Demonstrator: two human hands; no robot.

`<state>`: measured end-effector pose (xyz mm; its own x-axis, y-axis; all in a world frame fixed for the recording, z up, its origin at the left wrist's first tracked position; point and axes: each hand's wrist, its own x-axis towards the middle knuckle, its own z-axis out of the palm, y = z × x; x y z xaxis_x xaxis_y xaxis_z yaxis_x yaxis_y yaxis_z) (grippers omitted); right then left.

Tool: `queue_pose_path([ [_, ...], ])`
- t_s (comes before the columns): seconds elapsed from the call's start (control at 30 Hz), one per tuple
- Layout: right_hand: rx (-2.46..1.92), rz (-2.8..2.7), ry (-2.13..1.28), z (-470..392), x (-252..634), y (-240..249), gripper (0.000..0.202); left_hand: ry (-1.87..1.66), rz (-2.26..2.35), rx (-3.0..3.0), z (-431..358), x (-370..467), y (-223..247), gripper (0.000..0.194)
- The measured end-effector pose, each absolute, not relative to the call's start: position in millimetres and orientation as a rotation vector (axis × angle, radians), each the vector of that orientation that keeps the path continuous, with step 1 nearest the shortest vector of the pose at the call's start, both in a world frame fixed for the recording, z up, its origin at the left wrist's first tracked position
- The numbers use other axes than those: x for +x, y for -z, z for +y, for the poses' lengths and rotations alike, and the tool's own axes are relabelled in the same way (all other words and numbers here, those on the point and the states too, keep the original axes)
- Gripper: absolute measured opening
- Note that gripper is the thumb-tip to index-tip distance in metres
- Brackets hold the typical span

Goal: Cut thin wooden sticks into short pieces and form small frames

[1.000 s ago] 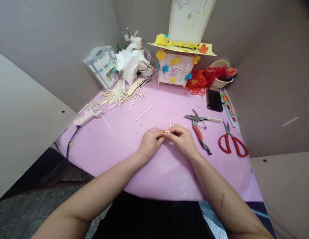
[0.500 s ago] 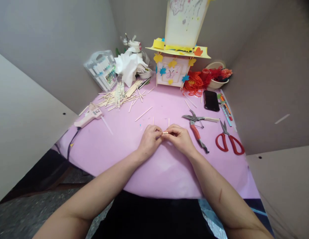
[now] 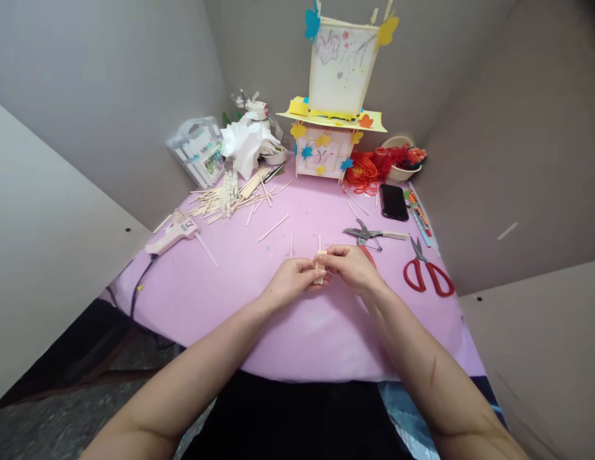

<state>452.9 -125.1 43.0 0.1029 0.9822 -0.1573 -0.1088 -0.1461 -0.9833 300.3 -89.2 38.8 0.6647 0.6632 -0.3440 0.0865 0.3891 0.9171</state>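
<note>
Near the middle of the purple-covered table, my left hand and my right hand meet around a small bundle of short pale wooden sticks. The bundle stands roughly lengthwise away from me, its lower part held by the left fingers and its upper part pinched by the right. Two thin sticks lie just beyond the hands, one a loose stick on the left, the other directly beyond the bundle. Fingers hide part of the bundle.
A decorated paper lantern house stands at the back. Loose sticks and a glue gun lie left. Pruning shears, red scissors, a phone and red cord are on the right.
The bundle has turned from end-on or sideways to lengthwise, showing more of its sticks. My right hand has shifted slightly and now covers part of the shears' handles. The camera view has tilted up.
</note>
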Motion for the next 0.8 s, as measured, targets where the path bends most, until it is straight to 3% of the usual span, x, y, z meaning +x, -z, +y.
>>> queue_pose_path([
  [0.6,-1.270,-0.932,-1.481,-117,454,-40,0.027,-0.397,0.853,1.036,-89,295,-41,0.018],
  [0.8,-1.339,-1.068,-1.320,-112,458,-38,0.027,-0.402,0.866,0.989,-88,293,-45,0.018],
])
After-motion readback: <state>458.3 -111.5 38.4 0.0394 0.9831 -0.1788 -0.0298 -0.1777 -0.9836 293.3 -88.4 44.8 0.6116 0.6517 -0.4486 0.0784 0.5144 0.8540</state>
